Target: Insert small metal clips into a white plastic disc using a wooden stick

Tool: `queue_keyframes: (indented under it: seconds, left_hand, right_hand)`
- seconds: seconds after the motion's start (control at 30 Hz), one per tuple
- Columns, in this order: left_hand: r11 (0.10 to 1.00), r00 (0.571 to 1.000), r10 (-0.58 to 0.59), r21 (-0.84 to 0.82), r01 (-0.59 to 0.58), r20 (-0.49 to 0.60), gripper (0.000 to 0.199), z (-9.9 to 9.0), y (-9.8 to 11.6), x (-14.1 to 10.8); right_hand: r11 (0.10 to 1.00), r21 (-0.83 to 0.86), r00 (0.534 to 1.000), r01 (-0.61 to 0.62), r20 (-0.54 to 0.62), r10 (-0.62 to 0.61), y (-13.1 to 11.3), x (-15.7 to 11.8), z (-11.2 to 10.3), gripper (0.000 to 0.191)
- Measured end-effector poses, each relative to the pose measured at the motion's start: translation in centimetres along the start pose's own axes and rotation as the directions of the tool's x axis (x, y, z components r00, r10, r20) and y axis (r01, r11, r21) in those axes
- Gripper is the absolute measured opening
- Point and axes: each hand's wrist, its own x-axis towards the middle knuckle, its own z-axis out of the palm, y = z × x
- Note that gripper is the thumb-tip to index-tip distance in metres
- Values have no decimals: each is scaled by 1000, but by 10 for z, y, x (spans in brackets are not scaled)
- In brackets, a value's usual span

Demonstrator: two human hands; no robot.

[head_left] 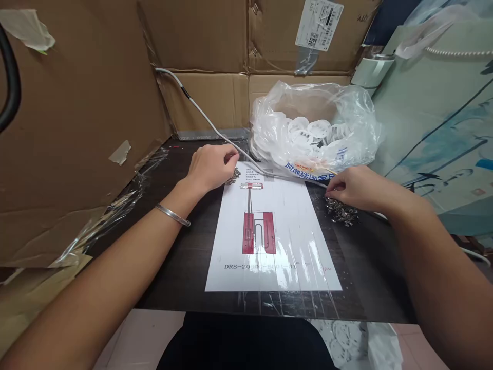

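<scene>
My left hand [213,163] is over a small pile of tiny metal parts [233,177] at the sheet's upper left corner, its fingers pinched together. Across the sheet, my right hand [348,186] has its fingertips closed at the top of a larger heap of small shiny metal parts [342,211]. Whatever lies between the fingertips of either hand is too small to make out. Between the hands lies a white printed sheet [296,226] under clear tape, with a red and grey diagram and lettering. Some thin strips lie on the diagram's upper part.
Behind the sheet stands a clear plastic bag [269,128] holding many white round discs [319,128]. A grey cable [208,119] runs across the dark table [177,272]. Cardboard walls [77,103] close off the left and back. A pale cup [372,71] stands at the back right.
</scene>
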Motion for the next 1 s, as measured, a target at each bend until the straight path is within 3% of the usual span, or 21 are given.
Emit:
queue_keyframes:
  seconds: [0.17,0.4,0.53,0.67,0.77,0.87,1.0]
  left_hand:
    - [999,999,-44,-9,44,2,22,3,-12,5]
    - [996,997,75,-55,-76,-20,22,7,-4,-13]
    - [960,972,219,-162,-231,-88,22,11,24,-9]
    - [845,876,439,-239,-478,-198,26,17,72,31]
    - [821,865,497,-283,-496,-72,36,27,106,78]
    - [886,886,444,-214,-412,133,47,42,129,117]
    - [942,864,328,-65,-328,382,49,63,139,135]
  right_hand:
    - [1000,24,997,18,-81,-16,-4,-4,-5,15]
    - [999,23,995,30,-98,-27,-8,-8,-10,14]
    - [999,1,998,38,-48,-38,-6,-7,-8,15]
    - [1000,-7,999,26,-21,-26,-6,-6,-8,16]
    - [1000,10,1000,6,-26,-5,-7,-7,-9,17]
    - [999,28,999,17,-50,-16,-6,-7,-9,17]
    - [998,58,997,37,-69,-33,-1,-4,-3,18]
